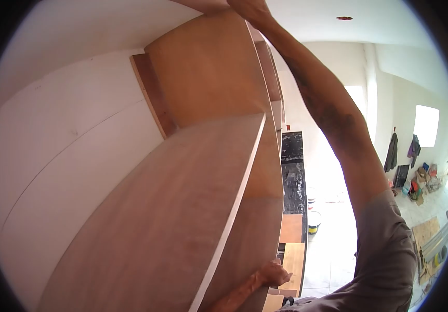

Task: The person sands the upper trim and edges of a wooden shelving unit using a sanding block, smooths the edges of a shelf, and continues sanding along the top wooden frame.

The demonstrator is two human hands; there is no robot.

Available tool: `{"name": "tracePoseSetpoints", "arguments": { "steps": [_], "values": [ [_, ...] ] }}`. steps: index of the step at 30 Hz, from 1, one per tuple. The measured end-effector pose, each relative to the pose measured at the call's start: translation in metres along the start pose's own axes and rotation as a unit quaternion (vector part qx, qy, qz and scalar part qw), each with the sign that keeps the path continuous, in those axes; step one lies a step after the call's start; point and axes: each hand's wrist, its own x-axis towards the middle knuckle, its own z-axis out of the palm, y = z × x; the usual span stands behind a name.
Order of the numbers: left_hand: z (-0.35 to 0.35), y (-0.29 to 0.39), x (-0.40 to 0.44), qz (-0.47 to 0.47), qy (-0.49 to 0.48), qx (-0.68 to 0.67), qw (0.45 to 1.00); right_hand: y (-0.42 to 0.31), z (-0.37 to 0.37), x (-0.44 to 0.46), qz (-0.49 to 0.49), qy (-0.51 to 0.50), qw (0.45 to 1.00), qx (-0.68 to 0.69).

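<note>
White-walled room, pale tiled floor (330, 255) at 4 o'clock, bare wall (52, 145) at 9. Right hand (250, 9) is up at 12 o'clock, partly cropped by the frame edge, by the top front of a plywood cabinet (208, 73); can't tell if it grips or just presses. Left hand (274, 273) is at 5 o'clock, fingers curled by the cabinet's lower front edge; can't tell whether it pinches that edge or only rests there.

Cabinet takes the middle, running from 12 down to 6. Inside it, a wide shelf panel (156, 218) with a pale front edge fills 6 to 8 o'clock. Dark reddish wood strip (154, 93) stands at 10 to 11, between cabinet and wall.

For this two-handed hold, my judgement: keep hands well apart, high and low, so the cabinet can't rack; share load evenly; use flat palms where possible; keep fingertips off raw panel edges; footing matters with the right arm this high.

Further out: black worktop (293, 179) just right of centre, orange-brown board (291, 229) and yellowish board (292, 264) at 4 to 5, bucket (314, 222) at 4, grey sleeve (385, 249) at 4, dark jacket (391, 153) and bright window (426, 126) near 3, ceiling hole (344, 18) at 1.
</note>
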Motion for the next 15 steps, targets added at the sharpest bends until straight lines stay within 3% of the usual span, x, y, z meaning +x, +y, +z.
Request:
{"name": "tracePoseSetpoints", "arguments": {
  "steps": [3,5,7,10,15],
  "values": [
    [-0.005,-0.001,0.001,0.033,0.003,0.029,0.999,-0.029,-0.016,-0.003,0.083,-0.037,0.980,0.175],
    [0.001,0.005,-0.005,0.042,-0.007,0.030,0.999,-0.018,-0.016,-0.017,0.045,-0.044,0.994,0.092],
    [-0.003,-0.001,-0.001,0.030,-0.013,0.022,0.999,0.010,0.000,-0.007,-0.100,-0.014,0.985,-0.141],
    [-0.014,0.004,0.002,0.010,-0.025,-0.017,0.999,-0.028,-0.022,0.000,-0.051,-0.021,0.994,0.094],
    [-0.011,0.003,0.002,-0.031,-0.034,-0.007,0.999,-0.005,-0.004,0.005,0.005,-0.008,0.997,0.083]
  ]
}}
